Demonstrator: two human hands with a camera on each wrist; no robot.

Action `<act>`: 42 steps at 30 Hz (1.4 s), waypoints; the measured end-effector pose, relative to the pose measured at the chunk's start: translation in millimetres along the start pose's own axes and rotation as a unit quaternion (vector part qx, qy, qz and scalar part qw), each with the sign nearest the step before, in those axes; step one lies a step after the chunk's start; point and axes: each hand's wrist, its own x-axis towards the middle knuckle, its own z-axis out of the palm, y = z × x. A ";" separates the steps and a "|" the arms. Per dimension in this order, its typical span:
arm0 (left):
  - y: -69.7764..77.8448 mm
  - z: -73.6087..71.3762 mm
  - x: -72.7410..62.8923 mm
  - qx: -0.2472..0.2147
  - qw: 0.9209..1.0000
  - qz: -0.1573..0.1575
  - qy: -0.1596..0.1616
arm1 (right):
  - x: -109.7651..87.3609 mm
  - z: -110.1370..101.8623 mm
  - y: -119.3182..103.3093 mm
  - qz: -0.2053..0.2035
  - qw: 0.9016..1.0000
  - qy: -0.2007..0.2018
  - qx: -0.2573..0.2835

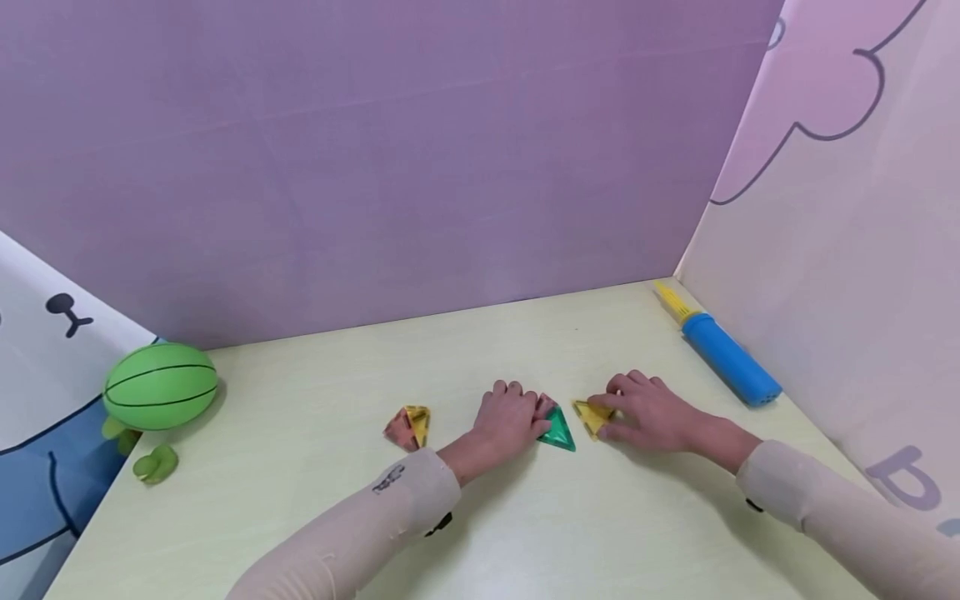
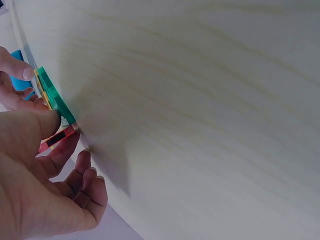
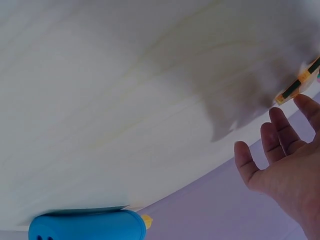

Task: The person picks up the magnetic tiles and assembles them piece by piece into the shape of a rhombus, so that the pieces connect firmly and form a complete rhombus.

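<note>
Near the middle of the table, my left hand (image 1: 508,421) pinches a green triangular magnetic tile (image 1: 558,431) and a red tile (image 1: 545,406) that meet at an edge. The left wrist view shows the thumb at the green tile (image 2: 54,95) and a finger against the red one (image 2: 56,140). Just to the right, my right hand (image 1: 652,414) holds a yellow triangular tile (image 1: 592,419) between thumb and forefinger, a small gap from the green one. In the right wrist view only the yellow tile's edge (image 3: 298,82) shows; the other fingers are spread loosely.
Left of my left hand lies another pair of tiles, one red (image 1: 401,431) and one yellow (image 1: 420,423). A green striped balloon (image 1: 161,387) and a small green piece (image 1: 156,464) are at far left. A blue hand pump (image 1: 731,358) lies by the right wall.
</note>
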 end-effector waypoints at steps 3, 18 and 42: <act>0.5 0.7 0.7 -0.003 1.000 -0.002 0.000 | 0.5 1.8 -3.5 -0.008 1.000 0.004 0.001; 0.8 -2.2 -2.3 -0.010 1.000 -0.007 -0.012 | 0.4 -4.4 -16.5 0.010 1.000 0.000 -0.014; -1.0 6.3 0.8 -0.026 0.999 -0.012 -0.019 | 11.2 -18.1 -42.4 0.211 0.975 -0.053 0.053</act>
